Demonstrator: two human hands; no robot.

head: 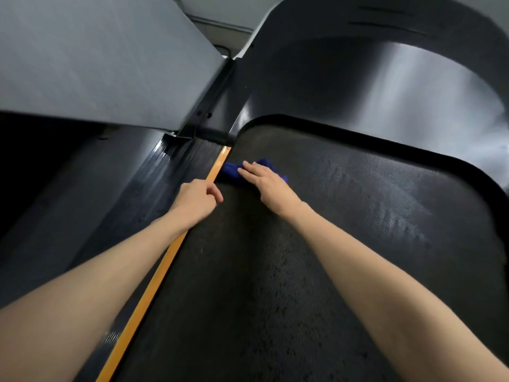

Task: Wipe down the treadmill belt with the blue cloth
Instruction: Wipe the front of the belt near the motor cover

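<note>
The head view looks down along a dark, textured treadmill belt [303, 271] with both bare forearms reaching out over it. The right hand [264, 183] lies flat, fingers stretched out and close together, palm pressed down on the blue cloth [234, 172]. The cloth is bunched up at the far left corner of the belt, touching the inner edge of the orange strip [165, 260] that runs along the belt's left side. Only parts of the cloth show, past the fingertips and on both sides of the hand.

The left hand [197, 199] is loosely curled, thumb against the bent forefinger, with nothing in it. It sits over the orange strip, just beside the cloth but apart from it.

Left of the strip lies a black ribbed side rail [154, 188]. A grey slanted upright [96, 56] rises over that rail and closes in the space above the left corner. Ahead, the glossy black motor cover [358, 86] curves around the front end of the belt, its raised lip right behind the cloth. Pale worn patches show on the belt to the right.
</note>
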